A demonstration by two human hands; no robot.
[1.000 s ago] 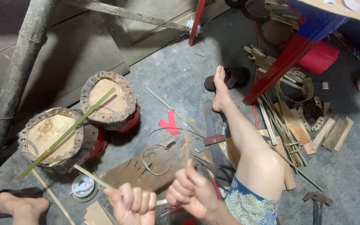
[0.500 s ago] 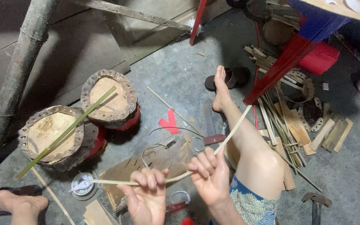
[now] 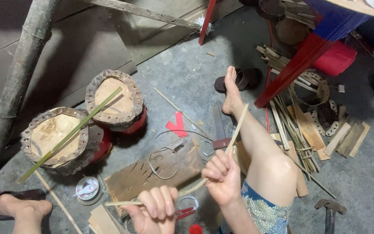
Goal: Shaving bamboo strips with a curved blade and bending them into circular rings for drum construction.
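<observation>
Bending a bamboo strip: your left hand and right hand both clench it; tighten the curve evenly.

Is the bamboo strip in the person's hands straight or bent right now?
Bent. The bamboo strip curves from the left hand up through the right hand, its free end rising over the leg.

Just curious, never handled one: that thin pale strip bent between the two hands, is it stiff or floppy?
Probably springy: the strip curves smoothly between the left hand and right hand without kinking. Likely light too, being so thin. Its free ends stay straight, so hardly floppy.
</observation>
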